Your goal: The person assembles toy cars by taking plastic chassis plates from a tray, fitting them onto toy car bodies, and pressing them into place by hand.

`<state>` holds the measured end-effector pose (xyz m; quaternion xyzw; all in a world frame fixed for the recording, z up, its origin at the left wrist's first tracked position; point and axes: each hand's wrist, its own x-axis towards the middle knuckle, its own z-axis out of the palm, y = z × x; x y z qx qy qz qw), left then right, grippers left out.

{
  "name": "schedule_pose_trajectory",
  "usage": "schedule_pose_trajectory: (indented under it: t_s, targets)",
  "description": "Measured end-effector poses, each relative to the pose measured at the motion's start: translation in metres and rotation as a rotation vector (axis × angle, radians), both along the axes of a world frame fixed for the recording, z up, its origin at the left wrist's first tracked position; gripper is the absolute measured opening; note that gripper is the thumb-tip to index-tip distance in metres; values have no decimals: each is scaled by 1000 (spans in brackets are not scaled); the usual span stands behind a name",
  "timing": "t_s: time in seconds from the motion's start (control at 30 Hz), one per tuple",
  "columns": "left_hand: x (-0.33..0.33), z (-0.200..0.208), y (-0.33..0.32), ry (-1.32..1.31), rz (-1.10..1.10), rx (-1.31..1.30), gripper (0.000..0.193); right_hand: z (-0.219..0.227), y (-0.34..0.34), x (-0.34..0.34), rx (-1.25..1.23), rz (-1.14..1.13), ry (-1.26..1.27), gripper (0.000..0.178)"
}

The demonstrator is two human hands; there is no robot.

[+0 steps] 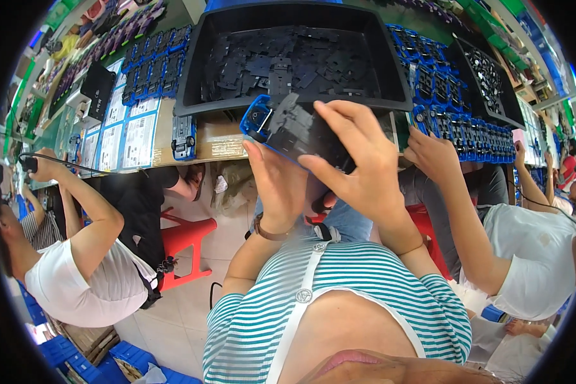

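A blue toy car body (pixel 256 118) is in front of me, just off the near edge of the black tray. My left hand (pixel 278 182) holds it from below, its thumb beside the near end. Over the car body lies a black plastic chassis plate (pixel 294 125), slightly blurred and tilted. My right hand (pixel 365 163) grips this plate at its right part, index finger on the far edge and thumb on the near edge. The plate hides most of the car body, and whether the two are fully seated together I cannot tell.
A large black tray (pixel 189 96) of loose black plates stands straight ahead. Rows of blue toy cars (pixel 438 89) stand on the right, more (pixel 153 70) on the left. One car (pixel 184 137) lies left of the tray. Co-workers sit on both sides; a red stool (pixel 189 243) stands left.
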<state>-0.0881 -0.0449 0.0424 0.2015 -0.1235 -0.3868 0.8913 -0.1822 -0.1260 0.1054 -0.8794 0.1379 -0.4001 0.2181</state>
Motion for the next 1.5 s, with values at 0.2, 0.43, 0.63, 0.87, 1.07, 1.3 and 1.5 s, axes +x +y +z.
schedule_pose_trajectory:
  t_s: [0.2,0.43,0.63,0.87,1.07,1.3,1.5]
  targets:
    - [-50,5,-3,-134,-3,56,62,-9,5,-28,32,-57,55,53]
    - [-89,1,-14,-140,9,159,40,-22,0,-62,-127,-117,36,57]
    - [-104,11,-15,-112,-5,172,31,-29,-13,-91,67,130,77,70]
    - [-120,8,-23,-156,96,66,41,-63,-17,-119,913,223,-79,51]
    - [-118,7,-19,-380,128,277,39,-70,-17,-129,1127,214,-172,43]
    - [-89,5,-23,-375,151,235,31,-78,-23,-124,808,178,-142,42]
    - [-73,-13,-32,-386,288,368,28,-81,-23,-110,949,172,-148,41]
